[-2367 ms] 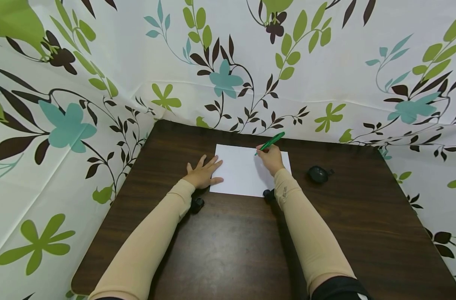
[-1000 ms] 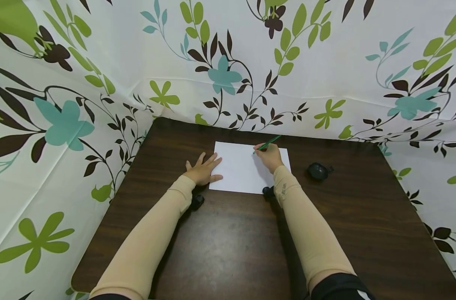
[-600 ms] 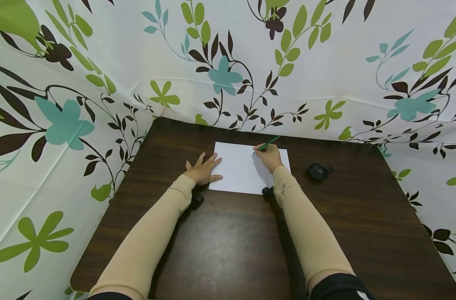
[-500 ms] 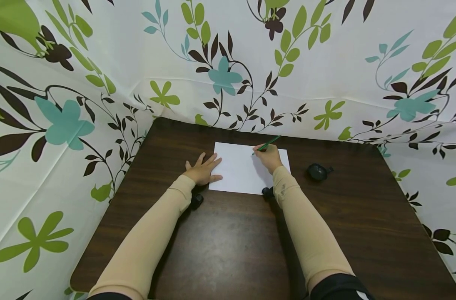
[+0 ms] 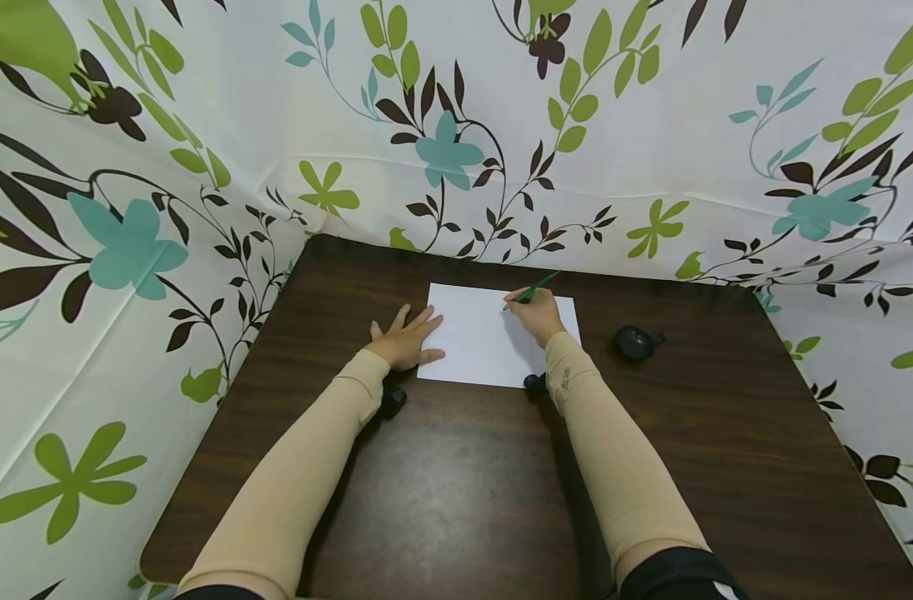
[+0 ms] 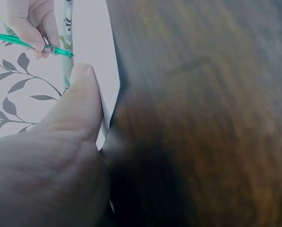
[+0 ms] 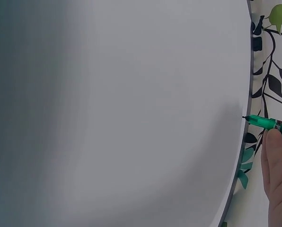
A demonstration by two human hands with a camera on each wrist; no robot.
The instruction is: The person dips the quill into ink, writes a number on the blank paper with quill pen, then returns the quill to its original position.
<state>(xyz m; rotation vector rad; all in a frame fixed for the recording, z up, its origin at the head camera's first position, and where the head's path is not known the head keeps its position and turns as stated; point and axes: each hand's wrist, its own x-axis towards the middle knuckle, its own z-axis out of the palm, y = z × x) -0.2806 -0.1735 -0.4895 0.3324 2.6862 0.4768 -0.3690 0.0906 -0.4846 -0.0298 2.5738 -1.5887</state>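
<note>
At the paper's left edge, your left hand [image 5: 405,340] has its fingers straight and spread wide — it grips nothing, with the tips of its thumb and some fingers on the sheet. The paper [image 5: 471,342] itself lies on the dark table [image 5: 726,417]. Over the paper's right part, your right hand [image 5: 540,315] pinches the green pen [image 5: 540,285] in a narrow grip — the pen slants, tip toward the paper's far half; whether the tip touches, I cannot tell. Right of the paper, just apart, sits a black object [image 5: 634,342].
</note>
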